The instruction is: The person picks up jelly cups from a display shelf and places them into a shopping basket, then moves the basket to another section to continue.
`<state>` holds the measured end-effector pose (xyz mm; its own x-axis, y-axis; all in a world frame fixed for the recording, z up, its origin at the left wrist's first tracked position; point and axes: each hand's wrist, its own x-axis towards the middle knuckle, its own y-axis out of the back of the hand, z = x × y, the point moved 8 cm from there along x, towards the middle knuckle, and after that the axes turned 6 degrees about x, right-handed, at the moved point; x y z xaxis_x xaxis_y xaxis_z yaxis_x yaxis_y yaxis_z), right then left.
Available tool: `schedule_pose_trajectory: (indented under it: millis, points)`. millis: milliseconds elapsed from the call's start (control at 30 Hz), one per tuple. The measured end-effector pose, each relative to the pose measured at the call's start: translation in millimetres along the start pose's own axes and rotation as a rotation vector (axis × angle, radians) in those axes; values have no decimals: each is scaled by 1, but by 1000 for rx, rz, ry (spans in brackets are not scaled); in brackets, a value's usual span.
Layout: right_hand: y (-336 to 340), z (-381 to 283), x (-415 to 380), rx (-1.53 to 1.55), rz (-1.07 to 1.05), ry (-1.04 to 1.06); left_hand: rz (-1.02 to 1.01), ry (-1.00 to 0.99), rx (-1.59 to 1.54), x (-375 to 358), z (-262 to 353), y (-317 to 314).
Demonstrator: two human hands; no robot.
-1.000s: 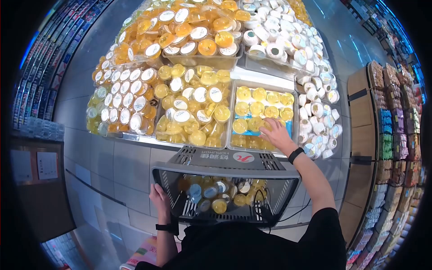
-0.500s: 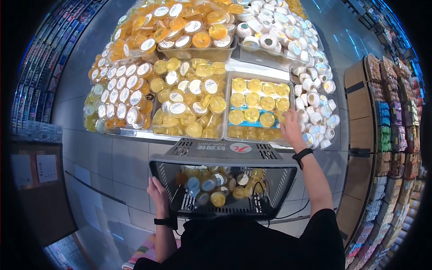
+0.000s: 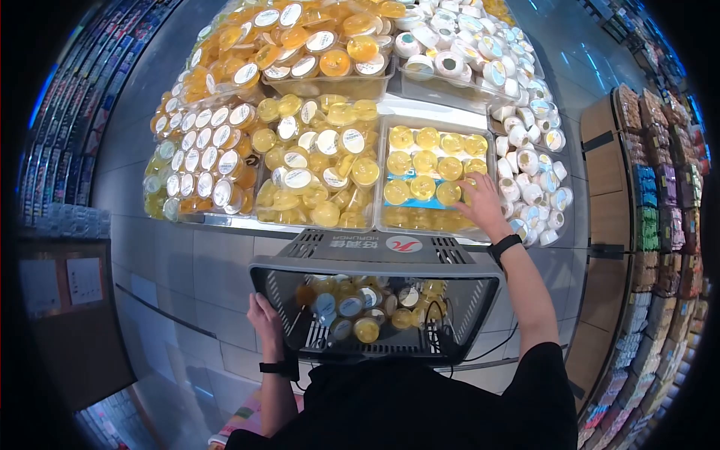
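Observation:
My right hand [image 3: 482, 202] is in a clear bin [image 3: 381, 161] of yellow jelly cups [image 3: 423, 187], set in rows with a blue and white layer under the upper ones. Its fingers curl round a jelly cup at the right end of the nearest upper row, partly hidden by the hand. At the left side of a grey shopping basket [image 3: 375, 265], my left hand [image 3: 265, 319] is closed on the edge. Inside the basket lie several loose cups [image 3: 366, 330], yellow, orange and pale, some showing white or bluish lids. A black cord hangs over its right part.
Left of the bin, open trays hold yellow cups [image 3: 326, 176] and orange cups [image 3: 206, 154] with white lids. White cups [image 3: 529, 172] are heaped on the right. A tall shelf of packets [image 3: 660, 210] stands farther right, a dark cabinet [image 3: 71, 315] at left.
My right hand has shifted slightly left and away from me over the yellow cups, its fingers curling in. The left hand stays at the basket; the view has moved a little.

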<state>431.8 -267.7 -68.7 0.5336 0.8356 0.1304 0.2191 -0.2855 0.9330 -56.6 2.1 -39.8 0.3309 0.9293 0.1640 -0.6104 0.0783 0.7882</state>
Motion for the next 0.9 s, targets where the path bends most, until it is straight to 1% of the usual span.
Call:
schedule_pose_trajectory:
  millis: [67, 133, 167, 233, 267, 333, 400, 433, 500, 533, 600, 633, 667, 700, 733, 767, 833, 867, 900]
  points:
    - [-2, 2, -1, 8, -13, -35, -14, 14, 17, -1, -2, -1]
    - [1, 4, -3, 15, 23, -87, -28, 30, 31, -1, -2, -2]
    - [5, -2, -3, 16, 20, -84, -37, 43, 23, -1, 0, -1]
    - [15, -6, -3, 38, 8, -167, -42, 55, 15, 0, 3, -1]
    - [20, -3, -1, 39, 9, -165, -42, 63, -19, -1, 4, -1]
    - [53, 3, 2, 175, 202, -97, -37, 69, -52, 0, 1, 1]
    - [110, 5, -5, 278, 424, -217, -56, 33, -33, 0, -3, -1]
    - [147, -9, -11, 287, 539, -238, -49, 36, -38, 0, -4, -1]
    - [209, -47, -37, 310, 668, -247, -47, 12, 8, 0, -3, -1]
    - [226, -62, -55, 456, 710, -163, -46, 16, 4, -1, -4, -1]
    - [238, -124, -85, 968, 767, 7, -21, 9, -25, 0, -3, 0]
    - [228, -160, -90, 1102, 655, 129, -22, 13, -29, 0, -3, 1]
    - [207, -189, -95, 1064, 460, 128, -23, 13, -43, 1, -2, 1]
    - [176, -217, -93, 1133, 239, 130, -25, 10, -57, 1, -1, 1]
    - [140, -241, -94, 1027, 36, 31, -26, 7, -62, 0, -1, 2]
    - [98, -262, -94, 983, -193, -80, -35, 13, -55, 0, -2, 2]
    - [-9, -263, -119, 794, -472, -119, -39, 12, -51, 1, -2, 2]
    - [-46, -254, -134, 793, -464, -117, -36, 3, -62, 0, -1, 3]
    - [-87, -237, -152, 462, -562, -186, -31, -5, -72, 0, 0, 4]
